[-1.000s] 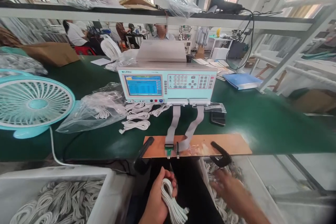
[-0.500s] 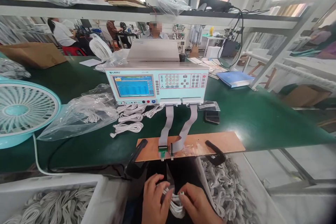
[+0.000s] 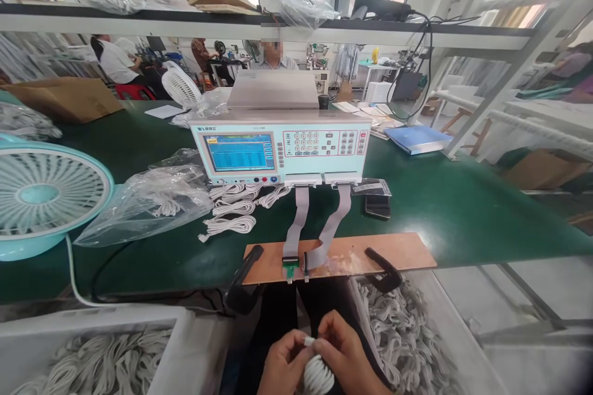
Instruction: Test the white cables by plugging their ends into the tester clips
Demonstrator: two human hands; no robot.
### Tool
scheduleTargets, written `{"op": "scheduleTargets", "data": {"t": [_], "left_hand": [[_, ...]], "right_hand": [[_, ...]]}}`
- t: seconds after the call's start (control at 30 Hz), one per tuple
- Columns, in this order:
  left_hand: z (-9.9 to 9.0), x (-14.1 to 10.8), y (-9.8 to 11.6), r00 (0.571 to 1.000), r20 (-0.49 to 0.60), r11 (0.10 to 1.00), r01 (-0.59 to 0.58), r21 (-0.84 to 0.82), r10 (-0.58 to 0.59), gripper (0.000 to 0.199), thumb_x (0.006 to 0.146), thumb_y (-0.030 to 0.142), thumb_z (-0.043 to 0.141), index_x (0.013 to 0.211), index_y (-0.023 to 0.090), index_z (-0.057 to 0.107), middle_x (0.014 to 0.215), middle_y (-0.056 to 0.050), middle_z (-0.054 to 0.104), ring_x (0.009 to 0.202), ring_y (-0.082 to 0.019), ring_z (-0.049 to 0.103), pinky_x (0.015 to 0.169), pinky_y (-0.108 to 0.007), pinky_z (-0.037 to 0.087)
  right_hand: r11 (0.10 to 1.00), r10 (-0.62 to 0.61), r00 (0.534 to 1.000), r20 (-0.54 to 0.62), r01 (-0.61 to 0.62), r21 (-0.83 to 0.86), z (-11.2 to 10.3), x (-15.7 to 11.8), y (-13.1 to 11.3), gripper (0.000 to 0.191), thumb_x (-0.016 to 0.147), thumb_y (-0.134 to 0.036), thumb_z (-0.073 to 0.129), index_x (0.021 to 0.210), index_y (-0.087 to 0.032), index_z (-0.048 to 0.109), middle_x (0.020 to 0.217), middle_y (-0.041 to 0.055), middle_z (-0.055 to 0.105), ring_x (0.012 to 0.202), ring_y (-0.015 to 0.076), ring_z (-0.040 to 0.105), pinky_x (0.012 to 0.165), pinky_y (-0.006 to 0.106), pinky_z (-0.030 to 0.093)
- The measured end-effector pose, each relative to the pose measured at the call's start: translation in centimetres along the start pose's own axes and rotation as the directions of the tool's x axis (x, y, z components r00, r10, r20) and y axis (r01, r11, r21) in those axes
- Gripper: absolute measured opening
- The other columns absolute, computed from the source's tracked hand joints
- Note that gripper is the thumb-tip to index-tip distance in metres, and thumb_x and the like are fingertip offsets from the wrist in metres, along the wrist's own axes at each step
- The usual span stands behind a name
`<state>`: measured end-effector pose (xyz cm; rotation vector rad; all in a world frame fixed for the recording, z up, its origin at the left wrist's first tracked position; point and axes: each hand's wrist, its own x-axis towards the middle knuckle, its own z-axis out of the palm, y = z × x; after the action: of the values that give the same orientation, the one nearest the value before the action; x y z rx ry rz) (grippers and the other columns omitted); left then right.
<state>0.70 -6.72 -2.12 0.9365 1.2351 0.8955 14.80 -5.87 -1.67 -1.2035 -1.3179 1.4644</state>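
Low in the view, over my lap, a coiled white cable point(image 3: 318, 376) hangs between my two hands. My left hand point(image 3: 285, 361) pinches the cable near its top, thumb against the fingers. From the other side my right hand point(image 3: 345, 352) closes on it, its fingertips meeting the left ones. A white cable end point(image 3: 308, 340) shows between the fingertips. Just beyond, at the table edge, a small green circuit board point(image 3: 290, 273) and a second connector point(image 3: 306, 271) sit on a copper-coloured board point(image 3: 365, 253), each joined to a grey ribbon cable.
A tester with a screen point(image 3: 280, 151) stands mid-table, white cable bundles point(image 3: 234, 224) before it. Clamps point(image 3: 245, 281) grip the board. A blue fan point(image 3: 46, 197) and plastic bag point(image 3: 148, 203) are left. Bins of cables flank my legs point(image 3: 178, 327). People sit beyond.
My left hand has come in towards the right, and its spread fingers have closed on the coil. Both hands now meet at the top of the cable. The view has shifted slightly.
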Motion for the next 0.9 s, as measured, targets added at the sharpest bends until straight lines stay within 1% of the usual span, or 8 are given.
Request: {"op": "scheduleTargets", "data": {"t": [0.13,0.3,0.43,0.5,0.53,0.67,0.77,0.9], "left_hand": [[0.5,0.0,-0.8,0.983,-0.183,0.986,-0.029,-0.166,-0.002,0.028,0.062,0.040,0.069,0.062,0.015,0.058,0.055,0.003,0.052,0.053,-0.010,0.044,0.051,-0.020,0.037],[1.0,0.2,-0.5,0.949,-0.290,0.977,-0.170,-0.128,0.128,0.024,0.067,0.040,0.065,0.067,0.018,0.056,0.057,0.004,0.051,0.054,-0.011,0.046,0.052,-0.020,0.039],[1.0,1.1,0.6,0.846,-0.406,0.936,-0.345,0.076,0.345,0.017,0.069,0.035,0.063,0.077,0.020,0.060,0.070,0.002,0.056,0.064,-0.014,0.052,0.061,-0.023,0.042],[0.6,1.8,1.2,0.841,-0.364,0.916,-0.381,0.126,0.400,0.014,0.070,0.033,0.062,0.075,0.020,0.062,0.070,0.001,0.057,0.066,-0.015,0.052,0.063,-0.023,0.041],[0.3,2.1,1.5,0.867,-0.319,0.924,-0.369,0.104,0.382,0.013,0.070,0.032,0.062,0.071,0.019,0.063,0.067,0.001,0.057,0.063,-0.014,0.051,0.061,-0.022,0.041],[-1.2,2.8,2.1,0.988,-0.090,0.955,-0.142,-0.260,0.122,0.019,0.066,0.034,0.066,0.070,0.016,0.063,0.055,0.003,0.054,0.050,-0.010,0.047,0.049,-0.021,0.039],[-2.3,2.7,2.3,0.998,0.059,0.870,0.004,-0.493,0.029,0.027,0.057,0.029,0.073,0.078,0.015,0.065,0.059,0.001,0.058,0.051,-0.012,0.052,0.047,-0.024,0.044],[-2.9,2.5,2.6,0.997,0.082,0.863,0.037,-0.505,0.005,0.036,0.052,0.024,0.077,0.085,0.014,0.066,0.064,-0.003,0.062,0.055,-0.015,0.057,0.046,-0.025,0.046]], "right_hand": [[0.968,0.067,0.992,0.104,-0.090,0.232,0.9,0.1,0.1,0.026,0.075,-0.040,0.060,0.069,-0.017,0.051,0.061,-0.0041,0.042,0.058,0.0121,0.038,0.055,0.023,0.033],[0.982,0.005,0.996,0.090,-0.022,0.187,0.7,0.7,-0.3,0.027,0.079,-0.040,0.057,0.067,-0.016,0.054,0.064,-0.0027,0.043,0.062,0.0133,0.039,0.058,0.024,0.034],[0.980,-0.068,0.998,0.000,0.067,0.189,0.4,2.6,-0.4,0.025,0.080,-0.039,0.055,0.069,-0.017,0.055,0.064,-0.0025,0.044,0.061,0.0139,0.039,0.058,0.025,0.035],[0.984,-0.082,0.995,-0.048,0.089,0.155,0.4,3.7,-0.5,0.024,0.079,-0.038,0.056,0.068,-0.017,0.057,0.062,-0.0022,0.045,0.060,0.0143,0.040,0.058,0.025,0.035],[0.987,-0.080,0.995,-0.064,0.088,0.136,0.4,4.3,-0.6,0.024,0.079,-0.038,0.057,0.067,-0.017,0.058,0.060,-0.0022,0.045,0.059,0.0142,0.040,0.057,0.025,0.035],[0.994,-0.051,0.995,-0.082,0.059,0.097,0.5,5.6,-1.3,0.026,0.076,-0.037,0.060,0.061,-0.016,0.060,0.055,-0.0027,0.045,0.053,0.0132,0.040,0.051,0.024,0.033],[0.991,-0.057,0.995,-0.077,0.066,0.120,0.5,5.8,-1.7,0.027,0.076,-0.038,0.061,0.061,-0.016,0.059,0.054,-0.0030,0.046,0.052,0.0125,0.040,0.051,0.024,0.033],[0.987,-0.035,0.997,-0.064,0.045,0.155,0.4,5.8,-1.9,0.027,0.075,-0.039,0.063,0.062,-0.015,0.060,0.053,-0.0029,0.048,0.050,0.0117,0.041,0.049,0.023,0.033]]}}
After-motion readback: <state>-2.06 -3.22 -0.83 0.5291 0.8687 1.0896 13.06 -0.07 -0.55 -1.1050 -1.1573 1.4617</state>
